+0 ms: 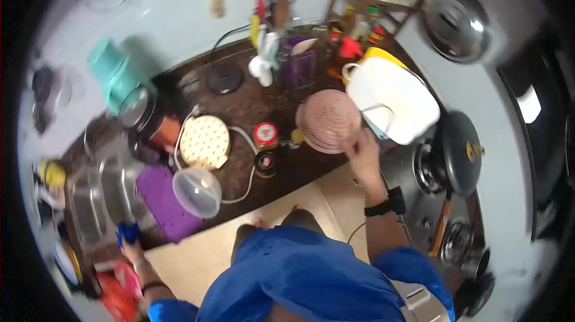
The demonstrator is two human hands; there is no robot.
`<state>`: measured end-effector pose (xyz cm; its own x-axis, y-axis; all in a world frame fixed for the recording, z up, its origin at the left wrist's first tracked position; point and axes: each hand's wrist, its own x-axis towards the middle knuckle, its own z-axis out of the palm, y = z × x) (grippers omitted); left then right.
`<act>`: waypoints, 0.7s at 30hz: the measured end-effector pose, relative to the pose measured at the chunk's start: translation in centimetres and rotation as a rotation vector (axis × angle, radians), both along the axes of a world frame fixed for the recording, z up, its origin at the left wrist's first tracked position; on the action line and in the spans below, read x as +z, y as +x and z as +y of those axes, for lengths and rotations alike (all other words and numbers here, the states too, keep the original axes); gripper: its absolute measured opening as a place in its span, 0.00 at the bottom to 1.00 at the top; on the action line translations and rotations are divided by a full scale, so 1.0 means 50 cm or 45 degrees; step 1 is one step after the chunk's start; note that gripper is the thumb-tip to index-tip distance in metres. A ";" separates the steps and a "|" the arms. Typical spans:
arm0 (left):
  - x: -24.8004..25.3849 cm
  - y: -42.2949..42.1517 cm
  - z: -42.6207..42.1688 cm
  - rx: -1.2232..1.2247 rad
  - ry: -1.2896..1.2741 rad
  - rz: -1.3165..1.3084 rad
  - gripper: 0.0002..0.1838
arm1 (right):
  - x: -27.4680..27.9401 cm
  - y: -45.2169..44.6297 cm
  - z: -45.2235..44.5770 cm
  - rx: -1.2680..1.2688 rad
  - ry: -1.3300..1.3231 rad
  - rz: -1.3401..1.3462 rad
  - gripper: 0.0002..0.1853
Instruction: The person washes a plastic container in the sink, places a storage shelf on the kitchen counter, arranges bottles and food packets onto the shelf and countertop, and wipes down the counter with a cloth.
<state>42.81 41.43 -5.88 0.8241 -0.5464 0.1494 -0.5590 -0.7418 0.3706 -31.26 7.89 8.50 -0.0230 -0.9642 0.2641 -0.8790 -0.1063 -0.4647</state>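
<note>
My right hand (363, 155) has its fingers closed on the near right rim of a pink perforated basket (328, 120), which rests on the dark counter beside a white board. At the lower left, my left hand (130, 249) is wrapped round a dark blue cloth-like item (127, 233) near the front edge of the sink. A purple board (165, 202) lies close by, with a clear plastic bowl (196, 193) on its right side.
A double sink (90, 208) is at the left. The stove (410, 184) holds a lidded black pan (461, 153). Two jars (265, 135), a cream perforated plate (205, 141), a white cable, a white board (392, 97) and a purple utensil holder (298, 67) stand or lie on the counter.
</note>
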 end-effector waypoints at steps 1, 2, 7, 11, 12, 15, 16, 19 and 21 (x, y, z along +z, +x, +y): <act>0.006 0.014 0.008 0.153 0.148 -0.072 0.31 | -0.009 0.016 0.019 0.030 -0.072 -0.050 0.26; 0.012 0.032 0.013 0.223 -0.011 0.009 0.30 | -0.003 0.042 0.037 -0.020 -0.095 -0.060 0.26; 0.332 -0.145 -0.118 0.084 -1.089 0.211 0.22 | 0.115 0.206 0.108 0.314 0.270 -1.013 0.17; 0.597 -0.431 -0.296 -0.481 -1.374 0.656 0.26 | 0.266 0.332 0.116 1.055 0.489 -1.120 0.30; 0.654 -0.520 -0.340 -0.657 -1.193 0.683 0.28 | 0.319 0.354 0.123 1.155 0.602 -1.248 0.36; 0.718 -0.723 -0.469 -1.386 -0.917 0.539 0.33 | 0.407 0.354 0.113 1.102 0.223 -1.306 0.40; 0.721 -0.786 -0.518 -1.676 -0.892 0.535 0.34 | 0.432 0.341 0.096 1.033 0.086 -1.236 0.38; 0.708 -0.920 -0.629 -2.036 -0.928 1.703 0.47 | 0.506 0.192 -0.010 0.637 0.196 -1.185 0.25; 0.689 -0.969 -0.669 -1.956 -0.903 1.391 0.43 | 0.584 0.064 -0.062 0.456 0.042 -0.974 0.18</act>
